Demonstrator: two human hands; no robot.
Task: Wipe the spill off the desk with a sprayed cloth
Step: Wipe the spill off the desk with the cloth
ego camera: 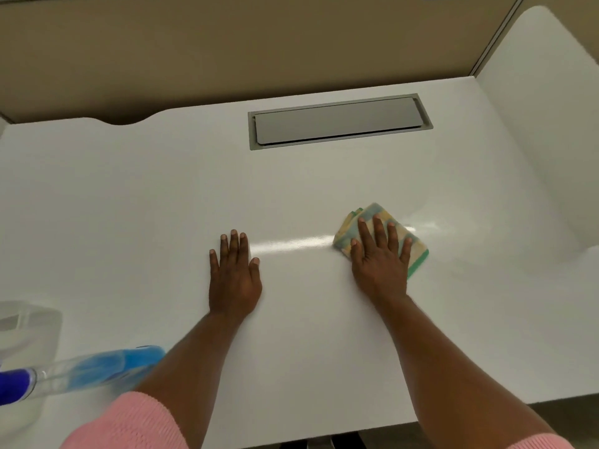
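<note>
A folded cloth [418, 249] with yellow, blue and green checks lies on the white desk [129, 205], right of centre. My right hand [379, 257] presses flat on top of it, fingers spread. My left hand [235, 273] rests palm down on the bare desk to the left, holding nothing. A spray bottle [97, 367] with blue liquid and a dark blue nozzle lies on its side at the near left edge. A shiny streak [291, 244] runs between the two hands; I cannot tell whether it is wet or a light reflection.
A grey cable flap [337, 123] is set into the desk at the back centre. A clear plastic container [26, 325] sits at the left edge. Beige partition walls stand behind, and a white side panel [544, 124] rises on the right.
</note>
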